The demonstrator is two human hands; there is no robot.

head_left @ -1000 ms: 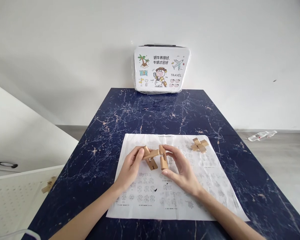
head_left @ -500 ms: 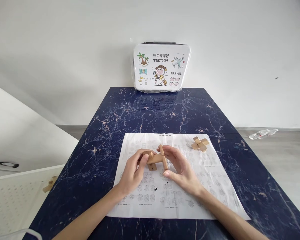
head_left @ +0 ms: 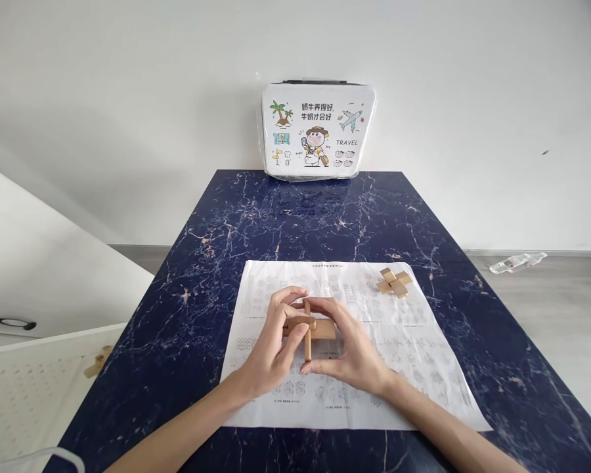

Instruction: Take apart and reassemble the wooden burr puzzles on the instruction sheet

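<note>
Table (head_left: 256, 223), blue-marbled, near pale wall (head_left: 128, 98); left hand (head_left: 270, 345), right hand (head_left: 357, 348) clamped on wooden pieces (head_left: 308, 345).

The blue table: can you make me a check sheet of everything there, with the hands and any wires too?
Surface: dark-blue marbled table; creased white printed paper sheet lies on its near half.
Job's things: light-brown wooden bars, crossed, held over the sheet; pale wooden block cross rests at the sheet's far right.
Clutter: white cartoon-printed case with black handle, wrapped in clear plastic, at the table's far edge.
Hands: bare left hand and bare right hand, fingers of both on the bars.
Cables: thin white loop at lower left; cable or handle, can't tell.
Surroundings: white perforated plastic basket with wooden piece, left; clear plastic item on grey floor, right; pale wall behind.
</note>
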